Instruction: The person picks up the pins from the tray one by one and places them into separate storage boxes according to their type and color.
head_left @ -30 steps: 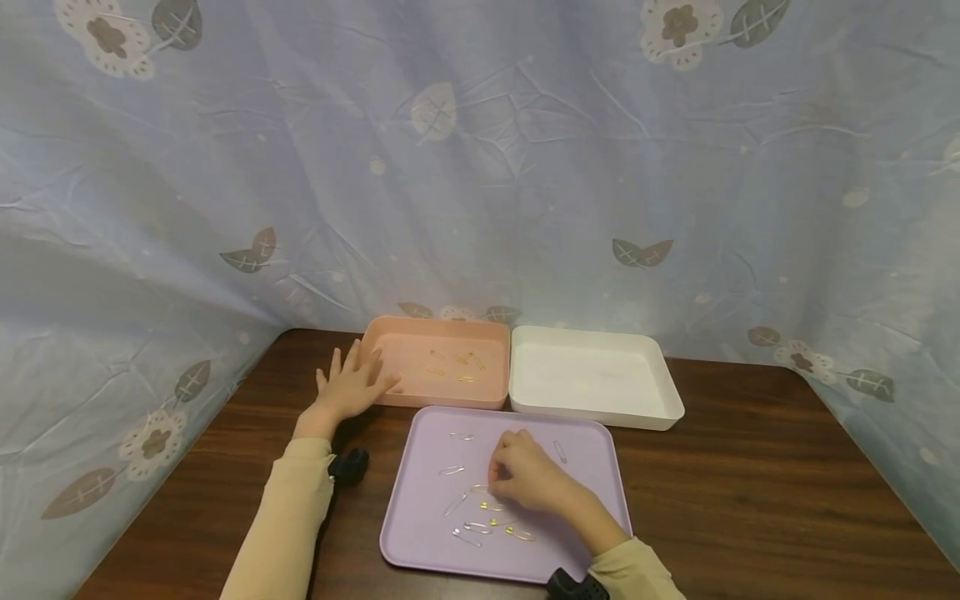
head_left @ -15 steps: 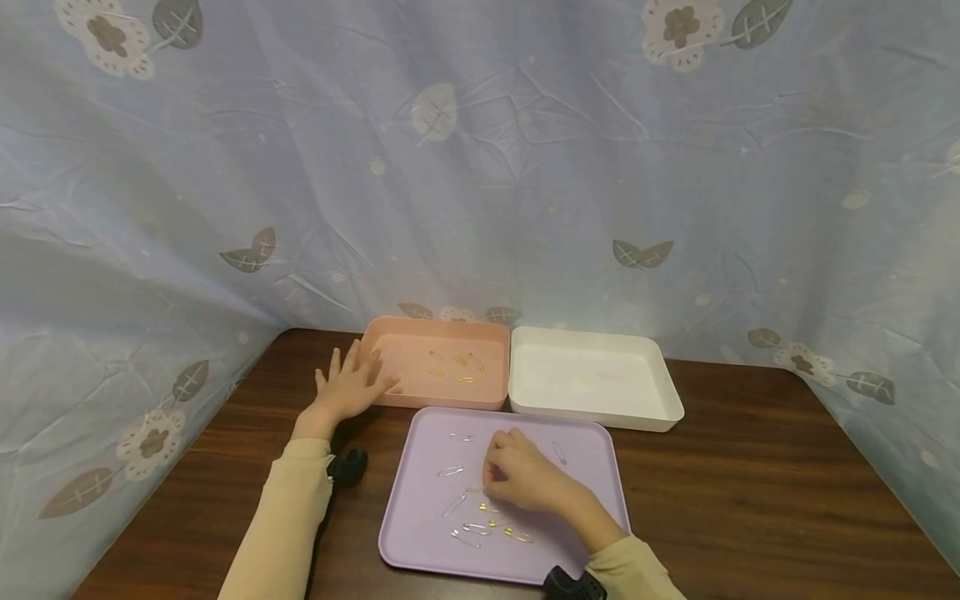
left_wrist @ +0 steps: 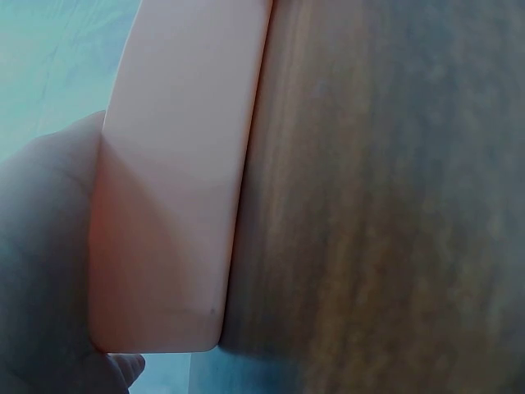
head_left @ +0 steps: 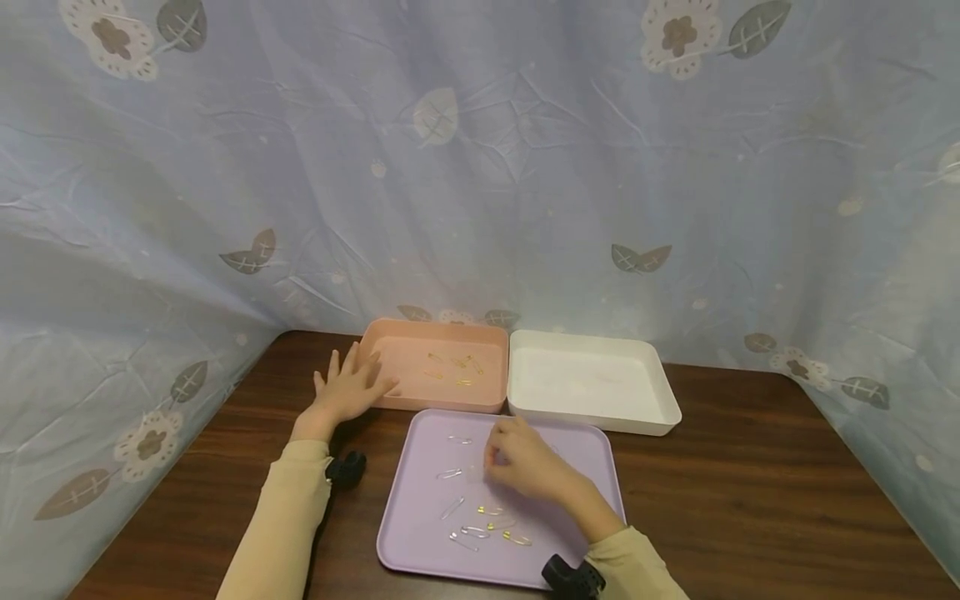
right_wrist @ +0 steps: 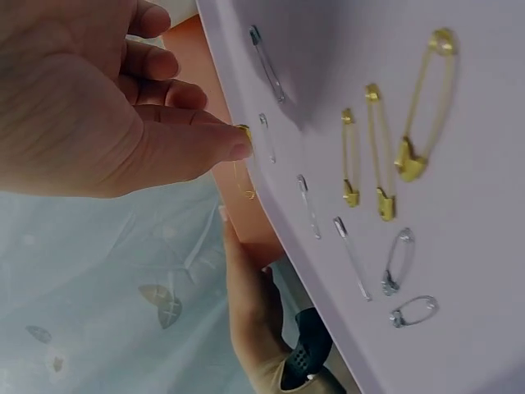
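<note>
Thumb and fingers of my right hand [head_left: 525, 460] pinch a gold safety pin [right_wrist: 244, 131], its lower end dangling below the thumb in the right wrist view. This hand is over the lavender tray [head_left: 416, 533]. Several gold safety pins [right_wrist: 381, 156] and silver safety pins [right_wrist: 354, 263] lie spread on that tray. My left hand [head_left: 343, 393] rests at the left end of the pink tray [head_left: 397, 358], fingers spread over its rim. In the left wrist view the pink tray's side wall [left_wrist: 176, 180] stands beside the palm. Several gold safety pins [head_left: 475, 364] lie in the pink tray.
A white tray [head_left: 585, 379] sits right of the pink one, both behind the lavender tray. All stand on a dark wooden table [head_left: 750, 467]. A pale blue patterned curtain [head_left: 525, 192] hangs behind and along the sides.
The right hand has drawn a gold safety pin off the lavender tray and moved slightly farther away from the body. The left hand has stayed at the pink tray.
</note>
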`<state>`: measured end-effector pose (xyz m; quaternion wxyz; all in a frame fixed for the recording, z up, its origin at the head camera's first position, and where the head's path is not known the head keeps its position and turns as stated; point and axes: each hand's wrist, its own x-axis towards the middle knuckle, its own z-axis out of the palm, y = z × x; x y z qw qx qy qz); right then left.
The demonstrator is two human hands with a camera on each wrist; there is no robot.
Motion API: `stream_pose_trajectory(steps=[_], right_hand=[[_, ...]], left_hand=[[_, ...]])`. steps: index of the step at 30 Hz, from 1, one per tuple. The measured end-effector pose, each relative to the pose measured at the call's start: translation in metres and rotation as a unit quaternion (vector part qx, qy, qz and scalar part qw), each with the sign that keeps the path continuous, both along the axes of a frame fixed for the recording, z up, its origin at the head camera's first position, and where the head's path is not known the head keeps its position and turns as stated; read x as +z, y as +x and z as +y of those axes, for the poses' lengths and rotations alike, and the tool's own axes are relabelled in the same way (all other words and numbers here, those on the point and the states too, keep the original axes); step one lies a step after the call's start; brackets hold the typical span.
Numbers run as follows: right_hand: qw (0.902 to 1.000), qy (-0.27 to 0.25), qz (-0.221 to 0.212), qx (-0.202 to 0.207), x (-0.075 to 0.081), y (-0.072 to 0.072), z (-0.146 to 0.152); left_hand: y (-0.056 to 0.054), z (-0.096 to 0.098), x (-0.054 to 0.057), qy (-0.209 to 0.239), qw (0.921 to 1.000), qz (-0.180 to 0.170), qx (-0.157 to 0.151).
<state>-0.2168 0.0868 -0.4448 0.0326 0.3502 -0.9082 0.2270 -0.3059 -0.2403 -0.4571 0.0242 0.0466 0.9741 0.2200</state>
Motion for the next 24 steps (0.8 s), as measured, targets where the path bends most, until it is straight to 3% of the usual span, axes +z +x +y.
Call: stream_pose_trajectory(steps=[17,24], right_hand=[[0.9999,-0.011,-0.007,-0.007,0.011,-0.024,-0.020],[0.9997,-0.008,0.021,-0.005,0.022,-0.038,-0.031]], left_hand=[[0.000,0.001,-0.003,0.002,1.0000,0.000,0.001],[0.001,0.000,0.000,-0.003,1.0000,0.007,0.004]])
